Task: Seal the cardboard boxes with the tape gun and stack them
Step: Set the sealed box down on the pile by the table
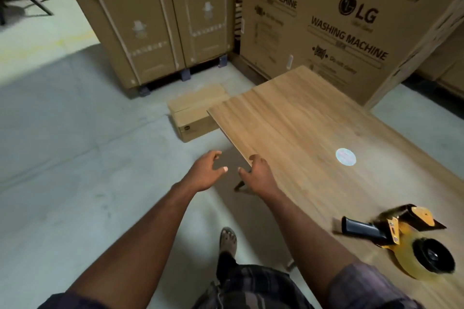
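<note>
1. We reach both hands forward: the left hand [207,170] over the floor, the right hand [256,173] at the left edge of the table [301,120]. Both are empty, with fingers spread and loosely curled, likely readying for a two-handed lift.
2. The box [193,113] sits on the floor, beyond our hands, beside the table's far-left corner. We cannot tell whether it is taped.
3. The tape gun [401,236] lies on the table, near right, handle pointing left, probably parked within reach.
</note>
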Demonstrator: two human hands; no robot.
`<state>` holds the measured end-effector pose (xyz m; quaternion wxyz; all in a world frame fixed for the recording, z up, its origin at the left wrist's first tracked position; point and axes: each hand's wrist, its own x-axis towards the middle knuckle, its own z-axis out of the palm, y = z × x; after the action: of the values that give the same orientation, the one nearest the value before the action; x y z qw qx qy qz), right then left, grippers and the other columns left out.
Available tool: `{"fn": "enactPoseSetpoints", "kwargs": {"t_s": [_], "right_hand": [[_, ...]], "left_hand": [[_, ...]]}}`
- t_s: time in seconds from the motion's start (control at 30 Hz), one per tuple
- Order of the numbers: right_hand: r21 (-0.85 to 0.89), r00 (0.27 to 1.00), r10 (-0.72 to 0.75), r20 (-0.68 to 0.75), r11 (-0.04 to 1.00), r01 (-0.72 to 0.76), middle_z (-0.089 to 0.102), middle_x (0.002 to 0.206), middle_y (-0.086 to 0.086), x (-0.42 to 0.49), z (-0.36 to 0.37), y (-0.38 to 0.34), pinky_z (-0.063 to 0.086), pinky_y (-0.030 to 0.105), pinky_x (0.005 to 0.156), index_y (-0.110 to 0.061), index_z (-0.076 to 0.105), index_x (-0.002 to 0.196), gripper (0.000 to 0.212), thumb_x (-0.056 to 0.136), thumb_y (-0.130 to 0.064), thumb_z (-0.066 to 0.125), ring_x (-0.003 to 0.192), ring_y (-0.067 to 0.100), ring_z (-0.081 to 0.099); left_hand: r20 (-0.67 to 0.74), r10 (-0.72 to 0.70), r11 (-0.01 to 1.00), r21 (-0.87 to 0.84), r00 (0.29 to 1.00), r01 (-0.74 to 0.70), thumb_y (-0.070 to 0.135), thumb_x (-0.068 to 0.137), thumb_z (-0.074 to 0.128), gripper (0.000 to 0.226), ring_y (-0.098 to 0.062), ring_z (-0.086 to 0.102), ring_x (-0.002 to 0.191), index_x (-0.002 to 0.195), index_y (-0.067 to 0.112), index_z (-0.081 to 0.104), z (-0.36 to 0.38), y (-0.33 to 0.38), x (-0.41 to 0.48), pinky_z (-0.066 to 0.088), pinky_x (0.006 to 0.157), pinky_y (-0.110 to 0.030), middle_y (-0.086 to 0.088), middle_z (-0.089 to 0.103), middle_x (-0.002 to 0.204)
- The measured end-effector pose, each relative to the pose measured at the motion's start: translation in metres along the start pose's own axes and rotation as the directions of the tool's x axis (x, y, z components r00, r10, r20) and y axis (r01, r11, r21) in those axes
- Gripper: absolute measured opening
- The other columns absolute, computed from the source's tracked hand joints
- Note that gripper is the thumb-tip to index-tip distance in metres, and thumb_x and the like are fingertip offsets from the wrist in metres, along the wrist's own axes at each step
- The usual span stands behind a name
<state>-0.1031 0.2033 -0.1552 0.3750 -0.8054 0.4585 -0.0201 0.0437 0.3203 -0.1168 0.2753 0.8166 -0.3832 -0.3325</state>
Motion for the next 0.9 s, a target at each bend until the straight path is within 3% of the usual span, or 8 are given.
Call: {"fn": "enactPoseSetpoints", "kwargs": {"t_s": [0.1,0.3,0.43,0.6,0.73,0.9], "right_hand": [[0.003,1.000,0.006,0.024,1.000,-0.006,0.050,0.141,0.020,0.052,0.010,-0.032,0.043,0.036,0.099,-0.004,0.043,0.143,0.061,0.097,-0.039,0.065,0.128,0.036,0.051],[-0.023,0.997,-0.009,0.081,1.000,0.011,0.051,0.138,0.020,0.146,0.028,-0.099,0.044,0.037,0.096,-0.004,0.041,0.143,0.060,0.098,-0.036,0.064,0.125,0.037,0.053],[0.002,0.996,0.000,0.085,1.000,0.000,0.058,0.130,0.021,0.202,0.054,-0.132,0.044,0.034,0.090,-0.001,0.048,0.136,0.054,0.095,-0.031,0.066,0.119,0.037,0.057],[0.083,0.994,0.088,0.067,0.992,-0.093,0.053,0.144,0.021,0.278,0.093,-0.189,0.043,0.034,0.104,-0.003,0.041,0.148,0.067,0.096,-0.037,0.067,0.132,0.034,0.053],[0.098,0.985,0.171,0.028,0.980,-0.173,0.054,0.143,0.018,0.340,0.123,-0.243,0.044,0.037,0.106,-0.006,0.043,0.146,0.065,0.096,-0.040,0.067,0.131,0.032,0.054],[0.133,0.962,0.272,0.013,0.953,-0.271,0.055,0.143,0.016,0.394,0.144,-0.304,0.045,0.037,0.105,-0.008,0.044,0.147,0.062,0.098,-0.039,0.064,0.130,0.032,0.055]], "left_hand": [[-0.052,-0.032,0.999,0.021,0.998,0.033,0.029,0.095,0.068,0.058,-0.021,0.051,0.131,0.145,0.014,0.045,-0.054,-0.021,0.045,0.041,0.106,-0.033,-0.007,0.052,0.144],[-0.217,-0.145,0.984,-0.132,0.965,0.119,0.016,0.095,0.065,0.038,-0.021,0.060,0.120,0.132,0.013,0.060,-0.121,-0.062,0.117,0.040,0.093,-0.021,-0.008,0.063,0.132],[-0.196,-0.156,0.981,-0.145,0.968,0.129,0.014,0.094,0.066,0.034,-0.022,0.061,0.116,0.128,0.012,0.063,-0.148,-0.092,0.166,0.040,0.091,-0.021,-0.009,0.064,0.128],[-0.126,-0.113,0.992,-0.077,0.986,0.103,0.016,0.094,0.066,0.038,-0.024,0.060,0.120,0.131,0.010,0.061,-0.214,-0.141,0.247,0.041,0.096,-0.024,-0.008,0.063,0.131],[-0.099,-0.065,0.998,-0.012,0.993,0.064,0.018,0.093,0.066,0.040,-0.024,0.059,0.122,0.132,0.012,0.060,-0.281,-0.178,0.313,0.044,0.103,-0.031,-0.007,0.063,0.133],[-0.045,-0.045,0.999,0.012,0.998,0.046,0.015,0.092,0.066,0.040,-0.023,0.059,0.123,0.131,0.012,0.060,-0.355,-0.211,0.378,0.043,0.101,-0.030,-0.008,0.064,0.133]]}}
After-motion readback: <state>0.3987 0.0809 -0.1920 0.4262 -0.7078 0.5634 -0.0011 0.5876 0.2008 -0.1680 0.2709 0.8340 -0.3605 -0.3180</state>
